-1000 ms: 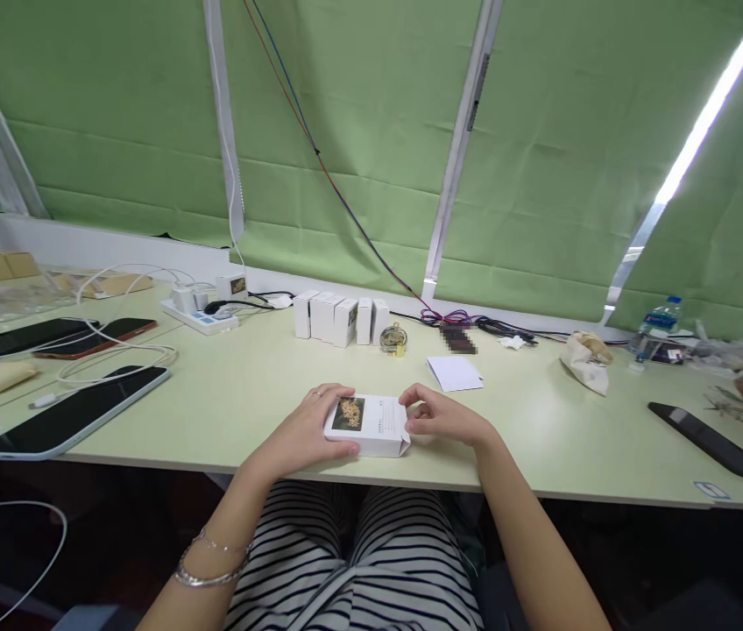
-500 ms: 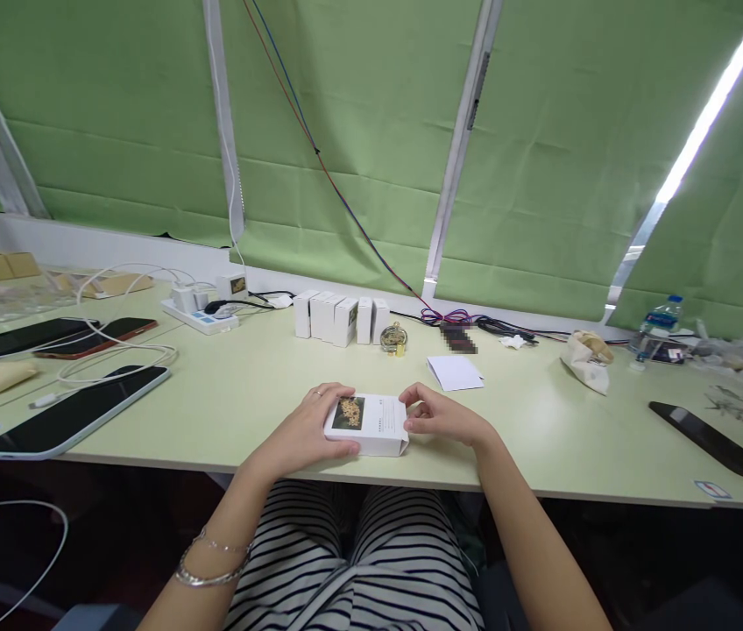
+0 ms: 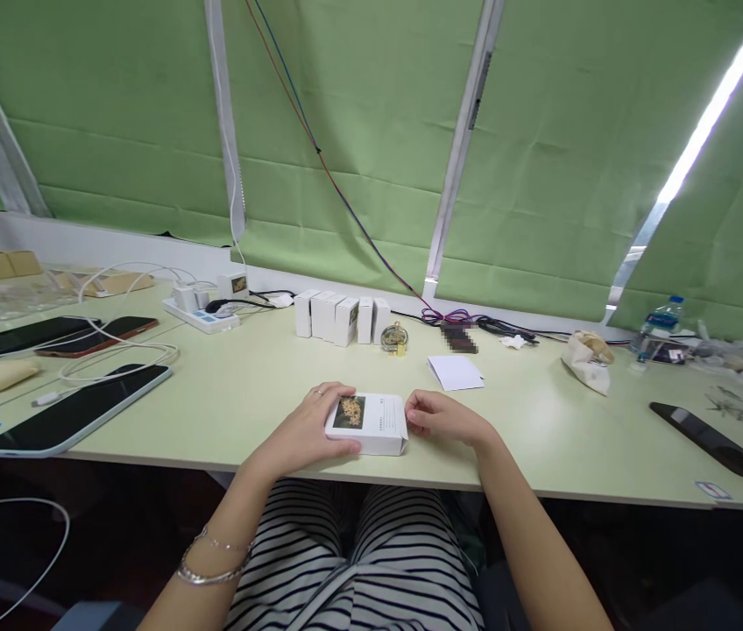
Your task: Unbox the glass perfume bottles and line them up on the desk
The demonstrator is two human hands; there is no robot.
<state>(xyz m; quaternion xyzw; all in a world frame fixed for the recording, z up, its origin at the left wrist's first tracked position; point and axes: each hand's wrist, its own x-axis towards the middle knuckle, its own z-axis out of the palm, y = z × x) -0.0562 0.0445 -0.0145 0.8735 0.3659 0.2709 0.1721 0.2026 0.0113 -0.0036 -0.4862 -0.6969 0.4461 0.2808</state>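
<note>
White box (image 3: 366,424) lies flat at the table's (image 3: 542,447) near edge. Left hand (image 3: 306,431) clamps its left end, fingers curled over the top. Right hand (image 3: 441,417), fingertips bunched, presses the right end. Looks like flap-closing; seating it flush wants steady counter-pressure. Farther back stands a row of small boxes (image 3: 342,317).

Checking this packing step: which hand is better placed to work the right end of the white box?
Probably the right hand: its fingertips meet the right end of the small white cardboard box, while the left hand wraps the left end, steadying it on the pale green table.
</note>
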